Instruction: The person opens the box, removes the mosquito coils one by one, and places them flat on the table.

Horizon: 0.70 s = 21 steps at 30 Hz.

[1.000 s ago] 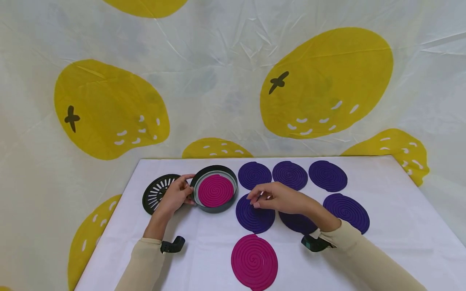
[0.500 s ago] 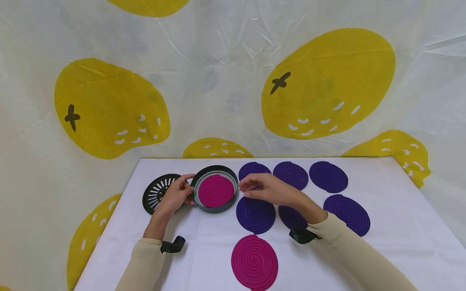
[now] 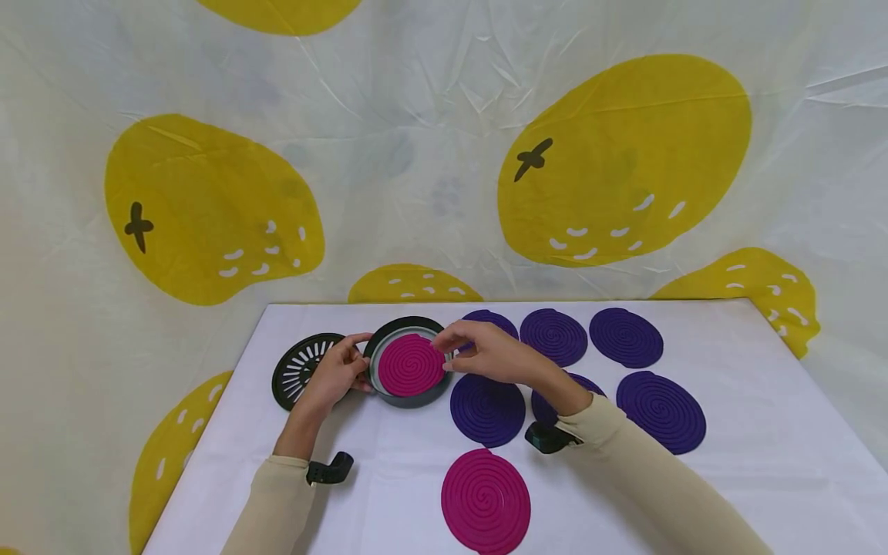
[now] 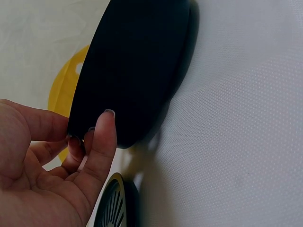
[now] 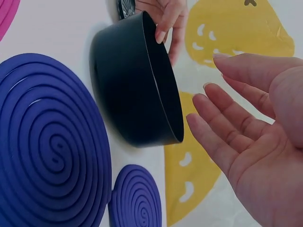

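A round black mosquito coil holder stands on the table with a pink spiral mosquito coil inside it. My left hand pinches its left rim; in the left wrist view the thumb lies against the dark outer side. Over the holder's right rim hovers my right hand, fingers loosely bent and holding nothing. In the right wrist view that hand is apart from the holder. The slotted black lid lies on the left, partly behind my left hand.
Several purple mosquito coils lie in two rows right of the holder, some partly covered by my right arm. A second pink coil lies nearer the front. Behind the white-covered table hangs a cloth with yellow fruit shapes.
My right hand has moved left from above the purple coils to the holder's right rim. The left hand keeps its hold, and the holder and coils have not moved.
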Tool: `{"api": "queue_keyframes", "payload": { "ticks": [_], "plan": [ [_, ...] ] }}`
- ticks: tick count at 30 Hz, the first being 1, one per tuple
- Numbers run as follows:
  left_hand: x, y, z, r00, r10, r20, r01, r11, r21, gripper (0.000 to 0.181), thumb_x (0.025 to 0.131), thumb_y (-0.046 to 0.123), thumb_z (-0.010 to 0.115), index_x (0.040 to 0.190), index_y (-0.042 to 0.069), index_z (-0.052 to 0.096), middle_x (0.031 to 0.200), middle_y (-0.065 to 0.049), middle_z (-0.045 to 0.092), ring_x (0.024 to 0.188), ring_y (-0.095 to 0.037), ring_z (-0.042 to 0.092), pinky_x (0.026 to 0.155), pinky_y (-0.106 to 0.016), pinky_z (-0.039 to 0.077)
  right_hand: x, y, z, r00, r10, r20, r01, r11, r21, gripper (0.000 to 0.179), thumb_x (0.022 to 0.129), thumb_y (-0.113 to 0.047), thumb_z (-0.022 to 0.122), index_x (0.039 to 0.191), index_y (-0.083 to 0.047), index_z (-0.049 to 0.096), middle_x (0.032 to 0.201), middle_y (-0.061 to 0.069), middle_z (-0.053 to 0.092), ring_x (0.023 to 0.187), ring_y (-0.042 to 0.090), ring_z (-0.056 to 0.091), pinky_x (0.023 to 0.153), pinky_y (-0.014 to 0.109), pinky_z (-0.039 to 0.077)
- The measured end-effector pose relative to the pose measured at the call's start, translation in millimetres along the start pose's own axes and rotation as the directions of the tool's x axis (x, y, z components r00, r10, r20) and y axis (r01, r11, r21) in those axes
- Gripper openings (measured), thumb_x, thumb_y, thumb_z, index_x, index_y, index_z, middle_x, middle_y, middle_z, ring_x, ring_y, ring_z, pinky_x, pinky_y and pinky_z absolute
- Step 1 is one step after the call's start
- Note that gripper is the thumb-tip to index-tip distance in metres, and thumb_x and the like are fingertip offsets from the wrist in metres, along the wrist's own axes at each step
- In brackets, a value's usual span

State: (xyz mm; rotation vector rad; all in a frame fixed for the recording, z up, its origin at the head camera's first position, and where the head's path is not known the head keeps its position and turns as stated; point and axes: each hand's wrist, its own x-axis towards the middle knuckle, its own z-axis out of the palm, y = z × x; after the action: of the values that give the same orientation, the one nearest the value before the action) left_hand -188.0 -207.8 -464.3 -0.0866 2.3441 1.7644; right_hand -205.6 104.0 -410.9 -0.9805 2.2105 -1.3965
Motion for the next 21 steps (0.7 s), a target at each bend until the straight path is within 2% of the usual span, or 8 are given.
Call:
{"api": "queue_keyframes", "payload": {
  "ticks": [7, 13, 21],
  "plan": [
    [-1.3, 1.9, -0.6, 1.0, -0.012, -0.003, 0.012, 1.0, 0.0, 0.05, 0.1, -0.004, 0.053, 0.148, 0.006, 0.048, 0.087, -0.007, 0.046, 0.067, -0.02, 0.058, 0.061, -0.036, 0.063, 14.4, -4.7, 6.8, 1.0, -0.007, 0.008, 0.007, 0.999, -0.037, 0.038, 0.093, -0.006, 0.073, 0.129, -0.002, 0.063, 0.131, 0.016, 0.064, 0.122, 0.031, 0.062, 0.101, 0.049, 0.054],
    [-1.9, 2.8, -1.3, 1.0, -0.014, -0.005, 0.014, 1.0, 0.005, 0.05, 0.1, -0.002, 0.053, 0.149, 0.006, 0.047, 0.088, -0.007, 0.047, 0.068, -0.021, 0.057, 0.063, -0.04, 0.063, 28.0, -3.4, 11.8, 1.0, -0.007, 0.015, 0.008, 0.997, -0.078, 0.039, 0.093, -0.011, 0.074, 0.13, -0.004, 0.063, 0.129, 0.013, 0.064, 0.123, 0.031, 0.061, 0.102, 0.046, 0.054],
    [0.3, 0.4, -1.4, 1.0, -0.023, -0.001, 0.023, 1.0, 0.002, 0.049, 0.1, -0.003, 0.052, 0.148, 0.008, 0.049, 0.089, -0.008, 0.046, 0.067, -0.02, 0.058, 0.062, -0.037, 0.063, 41.9, -4.3, 17.3, 0.999, 0.021, 0.025, -0.019, 0.996, -0.091, 0.042, 0.091, -0.011, 0.076, 0.13, -0.004, 0.062, 0.131, 0.014, 0.064, 0.125, 0.034, 0.06, 0.103, 0.044, 0.054]
  ]
}}
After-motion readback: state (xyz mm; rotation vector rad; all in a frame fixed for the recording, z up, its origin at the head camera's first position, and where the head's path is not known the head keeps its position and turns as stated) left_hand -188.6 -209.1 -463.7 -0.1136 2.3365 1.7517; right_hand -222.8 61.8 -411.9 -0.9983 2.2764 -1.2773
